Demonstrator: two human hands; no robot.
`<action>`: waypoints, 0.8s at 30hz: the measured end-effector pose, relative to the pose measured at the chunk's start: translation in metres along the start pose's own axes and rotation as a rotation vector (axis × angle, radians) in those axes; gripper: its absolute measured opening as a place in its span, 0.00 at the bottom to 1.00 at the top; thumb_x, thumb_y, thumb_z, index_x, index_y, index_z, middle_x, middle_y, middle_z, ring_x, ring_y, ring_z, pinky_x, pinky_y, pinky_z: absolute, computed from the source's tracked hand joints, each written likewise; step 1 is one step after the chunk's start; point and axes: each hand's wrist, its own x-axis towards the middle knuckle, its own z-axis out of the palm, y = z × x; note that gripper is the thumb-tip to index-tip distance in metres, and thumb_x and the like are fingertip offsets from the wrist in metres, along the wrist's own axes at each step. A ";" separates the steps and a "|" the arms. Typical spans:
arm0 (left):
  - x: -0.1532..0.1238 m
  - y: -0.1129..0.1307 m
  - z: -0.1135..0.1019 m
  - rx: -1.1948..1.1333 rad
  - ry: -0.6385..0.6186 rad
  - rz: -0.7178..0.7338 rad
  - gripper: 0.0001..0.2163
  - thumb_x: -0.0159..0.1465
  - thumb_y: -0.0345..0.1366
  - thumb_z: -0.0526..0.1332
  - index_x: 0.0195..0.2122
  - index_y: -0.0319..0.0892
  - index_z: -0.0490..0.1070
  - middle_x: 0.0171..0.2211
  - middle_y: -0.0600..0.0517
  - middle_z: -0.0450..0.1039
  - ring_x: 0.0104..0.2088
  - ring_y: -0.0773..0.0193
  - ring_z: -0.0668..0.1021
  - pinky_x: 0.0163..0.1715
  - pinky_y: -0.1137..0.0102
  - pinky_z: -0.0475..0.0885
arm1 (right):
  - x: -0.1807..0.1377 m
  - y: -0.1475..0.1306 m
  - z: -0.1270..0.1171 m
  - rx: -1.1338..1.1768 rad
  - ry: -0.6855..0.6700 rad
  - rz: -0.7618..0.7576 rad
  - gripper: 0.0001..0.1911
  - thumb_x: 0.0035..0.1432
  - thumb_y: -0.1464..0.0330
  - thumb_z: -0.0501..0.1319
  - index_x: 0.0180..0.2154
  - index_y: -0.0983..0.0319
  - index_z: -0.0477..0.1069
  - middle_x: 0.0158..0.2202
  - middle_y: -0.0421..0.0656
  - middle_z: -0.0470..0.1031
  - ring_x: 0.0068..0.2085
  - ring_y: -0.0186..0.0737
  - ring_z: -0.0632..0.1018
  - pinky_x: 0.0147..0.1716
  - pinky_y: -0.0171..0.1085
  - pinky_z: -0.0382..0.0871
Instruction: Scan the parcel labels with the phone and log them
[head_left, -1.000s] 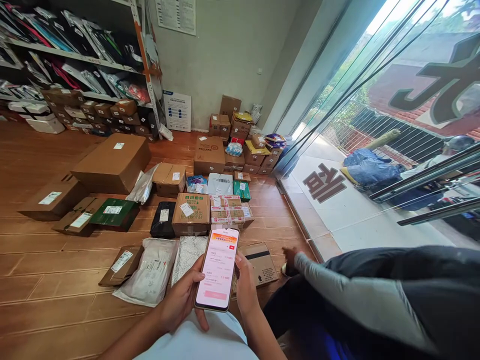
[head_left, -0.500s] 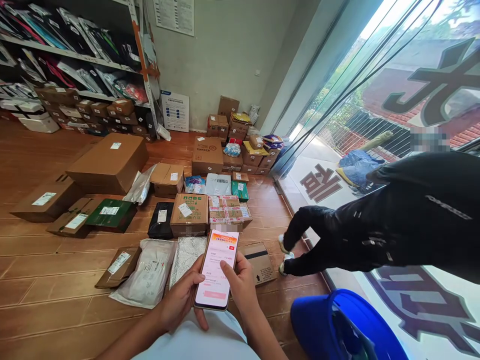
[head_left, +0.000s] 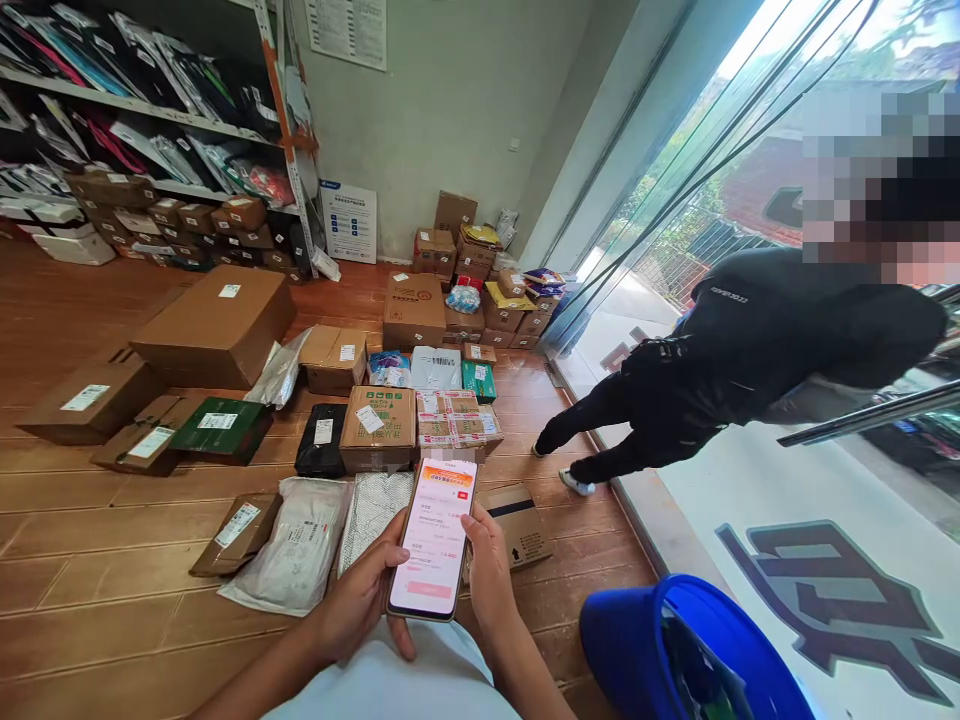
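Observation:
A smartphone (head_left: 433,545) with a lit white and pink screen is held upright before my body. My left hand (head_left: 365,590) wraps round its lower left side, thumb at the edge of the screen. At the right edge, my right hand (head_left: 489,575) grips the phone, its thumb resting by the upper part of the screen. Just beyond lie a patterned white package (head_left: 377,505), a cardboard box (head_left: 517,522) with a black stripe, and a box wrapped in red and white tape (head_left: 450,418). A white plastic parcel (head_left: 296,545) rests to the left of my hands.
Several boxes, among them a large carton (head_left: 217,325), cover the floor ahead. Shelves (head_left: 142,105) of parcels stand at the far left. On the right are a blue bin (head_left: 622,640), a person in black (head_left: 750,340) by the doorway, and a glass front with large lettering.
My right thumb has moved off the middle of the screen to the phone's right edge. The person in black has moved farther away, and their upper body now shows at the doorway.

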 end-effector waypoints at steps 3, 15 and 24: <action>-0.001 -0.001 0.000 -0.002 0.002 -0.003 0.34 0.59 0.38 0.52 0.65 0.52 0.37 0.52 0.42 0.66 0.39 0.51 0.75 0.13 0.70 0.74 | -0.001 -0.001 0.001 0.009 0.011 0.005 0.12 0.50 0.59 0.63 0.31 0.60 0.77 0.27 0.41 0.79 0.27 0.40 0.76 0.28 0.36 0.70; -0.005 -0.008 -0.003 0.177 0.021 -0.015 0.33 0.60 0.39 0.52 0.66 0.50 0.40 0.51 0.42 0.64 0.38 0.54 0.73 0.15 0.71 0.74 | 0.014 -0.007 0.004 0.115 0.083 0.049 0.16 0.45 0.60 0.67 0.36 0.60 0.71 0.29 0.39 0.80 0.27 0.37 0.77 0.28 0.35 0.70; -0.007 -0.010 0.000 0.403 0.024 -0.062 0.34 0.59 0.37 0.51 0.66 0.48 0.39 0.60 0.45 0.56 0.39 0.56 0.73 0.21 0.71 0.75 | 0.021 -0.003 0.004 0.152 0.218 0.028 0.23 0.37 0.64 0.73 0.35 0.59 0.67 0.25 0.36 0.77 0.23 0.36 0.75 0.24 0.34 0.68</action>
